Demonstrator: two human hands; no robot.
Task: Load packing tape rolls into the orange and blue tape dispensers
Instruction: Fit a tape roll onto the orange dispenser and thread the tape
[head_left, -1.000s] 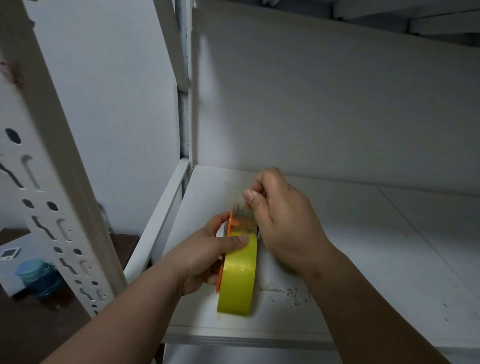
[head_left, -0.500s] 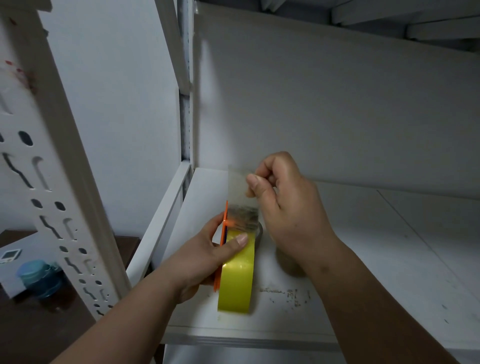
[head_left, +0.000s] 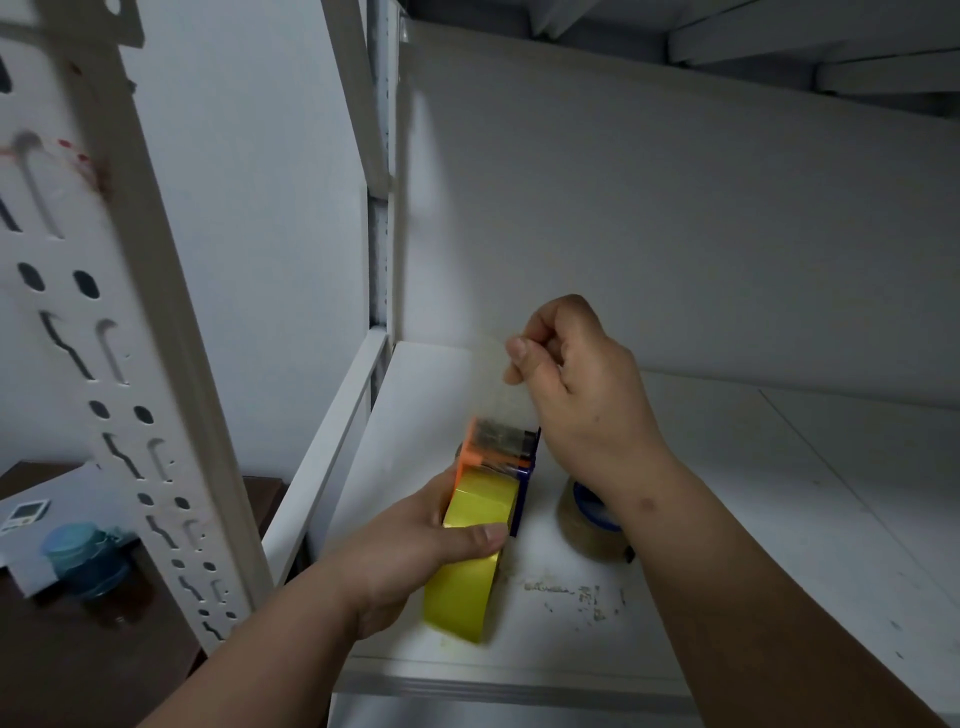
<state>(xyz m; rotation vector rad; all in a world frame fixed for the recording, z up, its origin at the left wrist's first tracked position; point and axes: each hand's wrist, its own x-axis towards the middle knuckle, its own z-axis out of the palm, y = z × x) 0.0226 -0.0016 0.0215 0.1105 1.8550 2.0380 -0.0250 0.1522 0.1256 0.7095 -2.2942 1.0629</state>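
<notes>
Holding the orange and blue dispenser (head_left: 498, 457) upright over the white shelf (head_left: 779, 519), the left hand (head_left: 415, 545) wraps its fingers and thumb around the yellow tape roll (head_left: 470, 556) already seated in it. The right hand (head_left: 576, 384) pinches the clear tape end (head_left: 498, 395) between thumb and forefinger, drawn up above the cutter — so loading looks nearly finished, with threading under way. A second tape roll (head_left: 589, 525) lies on the shelf just beside, seemingly not yet loaded.
</notes>
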